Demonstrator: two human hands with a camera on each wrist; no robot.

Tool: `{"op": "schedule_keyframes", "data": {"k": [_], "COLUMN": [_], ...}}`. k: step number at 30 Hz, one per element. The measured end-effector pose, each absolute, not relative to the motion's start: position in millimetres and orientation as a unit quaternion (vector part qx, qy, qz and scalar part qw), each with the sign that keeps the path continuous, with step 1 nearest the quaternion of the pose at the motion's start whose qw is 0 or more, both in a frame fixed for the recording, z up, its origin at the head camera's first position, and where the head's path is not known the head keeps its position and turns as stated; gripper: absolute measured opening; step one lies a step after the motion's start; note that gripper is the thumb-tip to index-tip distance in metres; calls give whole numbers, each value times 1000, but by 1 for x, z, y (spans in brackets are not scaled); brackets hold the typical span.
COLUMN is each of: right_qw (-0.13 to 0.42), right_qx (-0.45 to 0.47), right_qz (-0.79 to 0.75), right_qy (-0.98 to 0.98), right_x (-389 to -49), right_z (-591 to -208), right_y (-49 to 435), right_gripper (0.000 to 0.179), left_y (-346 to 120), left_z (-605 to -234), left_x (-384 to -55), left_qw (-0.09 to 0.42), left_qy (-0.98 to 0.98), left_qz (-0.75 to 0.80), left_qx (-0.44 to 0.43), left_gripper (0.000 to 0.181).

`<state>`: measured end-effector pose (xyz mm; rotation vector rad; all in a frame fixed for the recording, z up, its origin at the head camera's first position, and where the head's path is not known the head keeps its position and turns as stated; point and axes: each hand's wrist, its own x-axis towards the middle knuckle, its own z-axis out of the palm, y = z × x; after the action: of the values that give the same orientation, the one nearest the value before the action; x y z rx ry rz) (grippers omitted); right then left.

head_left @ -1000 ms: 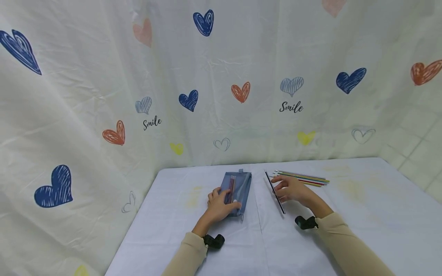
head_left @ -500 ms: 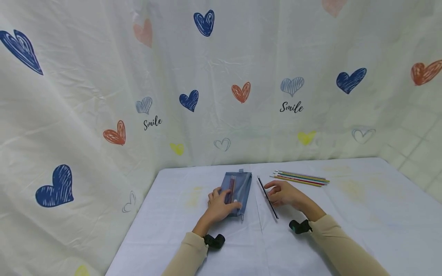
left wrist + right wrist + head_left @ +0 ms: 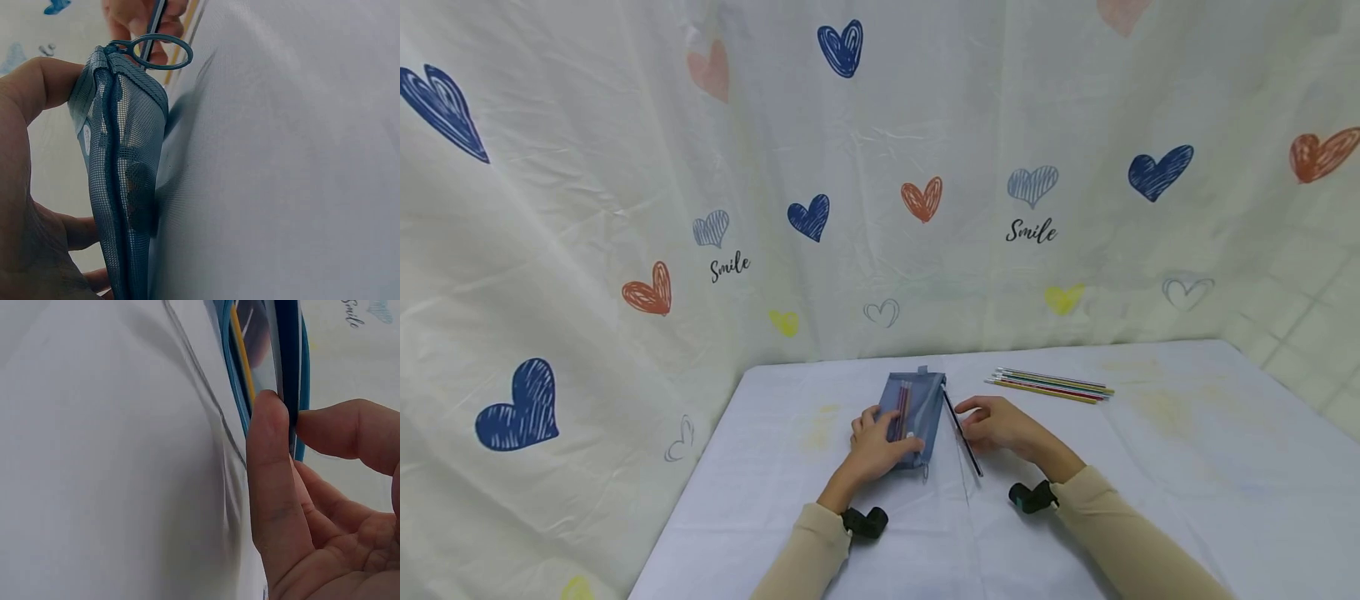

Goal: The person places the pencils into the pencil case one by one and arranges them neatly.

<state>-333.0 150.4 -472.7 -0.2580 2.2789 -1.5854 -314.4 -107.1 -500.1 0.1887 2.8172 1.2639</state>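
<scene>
Pinching one dark pencil [image 3: 968, 445] at the pouch's [image 3: 929, 415] right edge, my right hand [image 3: 1006, 429] has it largely outside; my left hand [image 3: 876, 450] rests spread across the pouch. Progress, I judge, is partial: reddish pencils [image 3: 903, 408] show within; a coloured bunch [image 3: 1051, 387] lies on the table [image 3: 760, 467], outstanding.

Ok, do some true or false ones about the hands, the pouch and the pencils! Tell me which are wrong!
1. The left hand rests on the pouch. True.
2. The pouch is bright red. False: it is blue.
3. The right hand pinches a dark pencil. True.
4. The pile of pencils lies on the table, to the right of the pouch. True.
5. Nothing shows inside the pouch. False: some reddish pencils show through it.
</scene>
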Motion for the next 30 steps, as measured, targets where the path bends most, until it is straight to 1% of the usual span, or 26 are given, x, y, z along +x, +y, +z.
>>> {"op": "schedule_keyframes", "data": {"k": [8, 20, 30], "right_qw": [171, 166, 160], "right_qx": [-76, -58, -27], "right_qz": [-576, -590, -586], "right_qy": [796, 788, 794], "right_x": [-339, -351, -356], "right_z": [-470, -471, -473], "right_y": [135, 111, 97], "right_gripper": [49, 54, 53], "left_y": [-105, -107, -108], "left_z": [-498, -504, -501], "left_x": [-316, -317, -316], "left_qw": [24, 26, 28], "left_qy": [914, 913, 912], "left_qz": [402, 403, 404], "left_qx": [56, 58, 62], "left_gripper": [84, 87, 87]}}
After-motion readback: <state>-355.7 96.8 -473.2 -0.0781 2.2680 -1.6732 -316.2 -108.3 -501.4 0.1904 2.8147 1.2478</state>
